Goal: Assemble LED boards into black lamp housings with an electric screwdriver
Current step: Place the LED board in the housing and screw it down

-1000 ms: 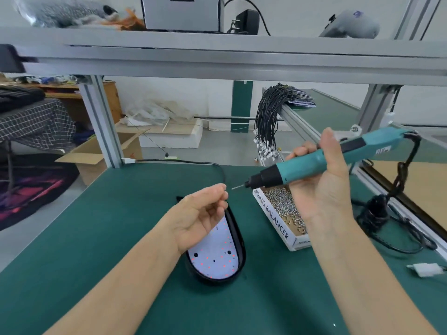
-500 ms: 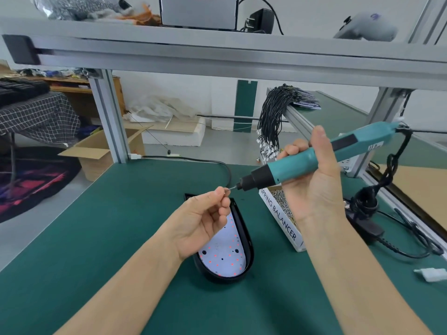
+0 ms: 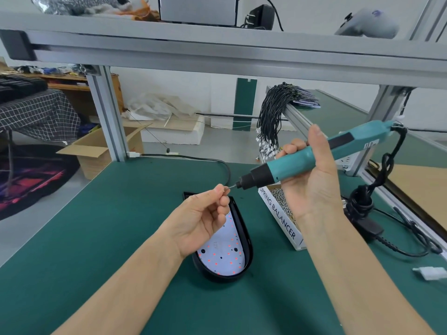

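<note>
Screw loading at the driver tip, head view.
Left hand [image 3: 205,220] pinches a small screw [image 3: 226,188] at centre frame and offers it to the bit of the electric screwdriver [image 3: 312,157], gripped by the right hand [image 3: 312,187] and angled down-left. Below, the LED board [image 3: 223,252] sits in its black lamp housing [image 3: 248,243] on the bench [image 3: 121,213], beside the screw box [image 3: 281,218], judged handy for reloading.

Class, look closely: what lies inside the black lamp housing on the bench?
Inside the black lamp housing lies a white LED board dotted with red points and dark holes. The left hand covers its far end, so that part cannot be seen.
</note>
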Tool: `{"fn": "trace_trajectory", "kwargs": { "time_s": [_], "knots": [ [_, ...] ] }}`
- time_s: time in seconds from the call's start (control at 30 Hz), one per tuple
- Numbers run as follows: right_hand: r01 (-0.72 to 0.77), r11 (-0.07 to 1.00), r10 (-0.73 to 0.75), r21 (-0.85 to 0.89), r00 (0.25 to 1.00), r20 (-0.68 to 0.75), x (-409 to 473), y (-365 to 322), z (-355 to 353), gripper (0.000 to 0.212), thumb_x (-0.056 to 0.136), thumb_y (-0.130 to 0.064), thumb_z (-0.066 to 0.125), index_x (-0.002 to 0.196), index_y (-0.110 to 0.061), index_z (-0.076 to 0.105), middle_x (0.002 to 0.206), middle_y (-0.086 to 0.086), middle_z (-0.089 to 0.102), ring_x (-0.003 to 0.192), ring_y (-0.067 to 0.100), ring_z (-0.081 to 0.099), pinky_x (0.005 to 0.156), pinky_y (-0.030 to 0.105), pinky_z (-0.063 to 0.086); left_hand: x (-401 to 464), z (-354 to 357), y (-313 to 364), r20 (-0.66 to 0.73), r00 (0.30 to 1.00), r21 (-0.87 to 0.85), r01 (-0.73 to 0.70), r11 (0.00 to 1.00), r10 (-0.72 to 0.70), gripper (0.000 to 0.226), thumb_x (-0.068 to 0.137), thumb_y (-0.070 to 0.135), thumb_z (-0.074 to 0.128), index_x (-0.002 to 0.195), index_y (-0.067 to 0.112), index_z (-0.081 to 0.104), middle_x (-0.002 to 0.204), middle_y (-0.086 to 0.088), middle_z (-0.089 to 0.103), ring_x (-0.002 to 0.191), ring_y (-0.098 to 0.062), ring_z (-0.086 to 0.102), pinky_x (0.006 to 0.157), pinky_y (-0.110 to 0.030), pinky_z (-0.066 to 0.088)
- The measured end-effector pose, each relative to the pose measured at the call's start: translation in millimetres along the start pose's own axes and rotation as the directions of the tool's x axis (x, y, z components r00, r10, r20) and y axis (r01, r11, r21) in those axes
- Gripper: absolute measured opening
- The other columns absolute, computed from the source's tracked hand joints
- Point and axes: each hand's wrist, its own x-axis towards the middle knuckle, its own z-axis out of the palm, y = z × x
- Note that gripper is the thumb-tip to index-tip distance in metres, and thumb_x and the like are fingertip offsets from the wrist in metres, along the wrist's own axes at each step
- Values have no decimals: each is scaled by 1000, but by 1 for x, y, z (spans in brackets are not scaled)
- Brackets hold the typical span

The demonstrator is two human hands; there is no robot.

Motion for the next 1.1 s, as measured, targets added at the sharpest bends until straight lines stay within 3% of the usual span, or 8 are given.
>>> {"fn": "trace_trajectory", "kwargs": {
  "time_s": [0.1, 0.23, 0.43, 0.67, 0.9, 1.1],
  "knots": [
    [26, 998, -25, -49, 999, 29, 0, 1, -3, 21, 73, -25, 71, 73, -19, 52, 68, -3, 48, 59, 9, 49, 72, 27, 43, 1, 0, -1, -28, 999, 57, -27, 998, 29, 13, 70, 21, 69, 64, 11, 75, 61, 0, 59, 47, -6, 53, 44, -15, 49],
    [91, 987, -79, -135, 993, 91, 0, 3, -7, 25, 79, -22, 71, 76, -19, 47, 72, -1, 45, 59, 10, 51, 68, 26, 44, 2, 1, -3, -109, 979, 214, -147, 966, 173, 11, 69, 16, 71, 69, 5, 74, 61, -4, 61, 47, -8, 52, 46, -17, 49],
    [79, 996, -76, -51, 995, 61, -1, 10, -9, 25, 79, -24, 71, 75, -21, 47, 71, -4, 46, 59, 8, 50, 67, 22, 44, 4, 3, -4, -160, 930, 398, -245, 884, 330, 15, 85, 5, 67, 71, 3, 70, 56, -3, 61, 46, -9, 50, 47, -19, 46],
    [19, 999, -16, 45, 998, -58, 0, 17, -19, 24, 74, -29, 70, 80, -20, 49, 69, -6, 48, 59, 7, 49, 66, 22, 44, 3, 0, 2, -173, 941, 427, -193, 884, 289, 15, 86, 7, 68, 71, 3, 69, 56, -2, 61, 46, -8, 49, 46, -17, 46],
    [-28, 992, 36, 126, 998, -57, 5, 16, -23, 35, 68, -46, 72, 76, -21, 49, 68, -5, 52, 62, 11, 52, 69, 26, 48, 3, 4, 7, -222, 940, 432, -142, 891, 258, 10, 84, 7, 70, 81, -2, 70, 56, -2, 61, 45, -7, 49, 45, -17, 46],
    [-15, 992, 33, 127, 991, -133, 6, 19, -21, 31, 73, -42, 73, 78, -20, 51, 67, -4, 52, 58, 10, 52, 62, 24, 50, 2, 6, 8, -254, 962, 194, -55, 979, 105, 14, 88, 12, 65, 83, 0, 71, 63, -4, 65, 48, -7, 54, 48, -16, 50]
  ]
}}
